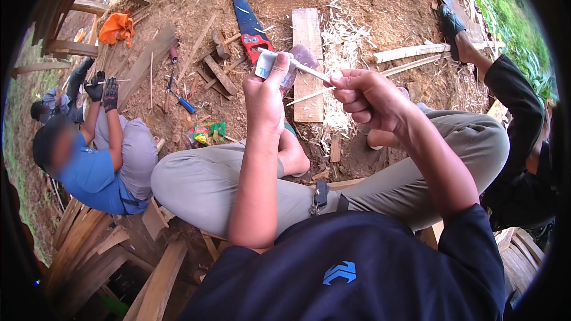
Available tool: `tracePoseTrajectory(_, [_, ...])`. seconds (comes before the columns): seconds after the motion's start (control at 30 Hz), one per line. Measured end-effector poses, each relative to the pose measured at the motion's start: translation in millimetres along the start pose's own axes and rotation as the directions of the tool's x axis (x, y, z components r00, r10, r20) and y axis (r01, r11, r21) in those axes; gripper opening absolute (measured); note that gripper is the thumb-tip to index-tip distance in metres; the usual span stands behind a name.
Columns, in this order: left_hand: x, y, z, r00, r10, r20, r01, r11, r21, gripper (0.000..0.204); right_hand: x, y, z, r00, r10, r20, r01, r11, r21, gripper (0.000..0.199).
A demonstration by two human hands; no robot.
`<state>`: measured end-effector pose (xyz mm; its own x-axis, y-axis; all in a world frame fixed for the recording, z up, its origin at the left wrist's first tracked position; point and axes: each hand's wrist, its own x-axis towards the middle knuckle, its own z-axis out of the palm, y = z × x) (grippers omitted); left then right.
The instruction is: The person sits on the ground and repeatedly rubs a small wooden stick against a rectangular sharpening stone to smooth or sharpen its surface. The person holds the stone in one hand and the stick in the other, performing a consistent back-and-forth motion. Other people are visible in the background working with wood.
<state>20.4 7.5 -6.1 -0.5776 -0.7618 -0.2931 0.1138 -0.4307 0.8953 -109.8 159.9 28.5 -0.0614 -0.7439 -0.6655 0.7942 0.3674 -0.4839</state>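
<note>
Gripping: left hand (265, 102) and right hand (372, 100) both closed, raised before the lap.
Left fingers: clasping a white sheet (265, 63) with blue print, the thumb pressed over it.
Right fingers: thumb and forefinger pinching one end of the stick (313, 72), the others curled toward the palm.
Stick: pale, thin, slanting between the two hands; its course behind the left thumb is partly hidden.
Purplish thing (304, 57): just beyond the left hand; I cannot tell its kind, nor whether it touches the sheet.
Board (307, 31): flat on the ground, beyond the hands, with shavings (346, 41) spread along its right side.
Saw (245, 16): left of the board, blue blade pointing away, red handle nearer.
Blue-handled tool (186, 105): on the ground, left of the left forearm, near a bright packet (210, 133).
Orange cloth (117, 28): far left.
Co-worker (95, 172): seated at left in a blue shirt, gloves (110, 93) at a thin rod (124, 80).
</note>
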Motion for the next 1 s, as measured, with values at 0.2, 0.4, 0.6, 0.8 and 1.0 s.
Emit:
tracePoseTrajectory(0.2, [8, 8, -9, 0.995, -0.004, -0.101, 0.004, 1.0, 0.003, 0.021, 9, 30, 4, 0.485, -0.828, 0.28, 0.43, -0.054, -0.901, 0.01])
tracePoseTrajectory(0.4, [1, 2, 0, 0.995, -0.077, -0.068, 0.077, 0.997, 0.011, 0.013, 13, 32, -5, 0.304, -0.796, 0.524, 0.305, -0.439, -0.845, 0.008])
tracePoseTrajectory(0.6, [5, 15, -11, 1.0, 0.004, -0.006, -0.004, 0.999, -0.034, 0.015, 2, 6, -1, 0.997, 0.014, 0.074, -0.02, 0.997, 0.078, 0.016])
tracePoseTrajectory(0.8, [17, 13, -21, 0.989, -0.02, -0.147, 0.022, 1.0, 0.011, 0.015, 10, 30, 1, 0.682, -0.724, 0.101, 0.498, 0.359, -0.789, 0.003])
tracePoseTrajectory(1.0, [-3, -7, -4, 0.991, -0.116, -0.062, 0.118, 0.993, 0.025, 0.018, 15, 41, -3, 0.344, -0.838, 0.423, 0.413, -0.269, -0.87, 0.012])
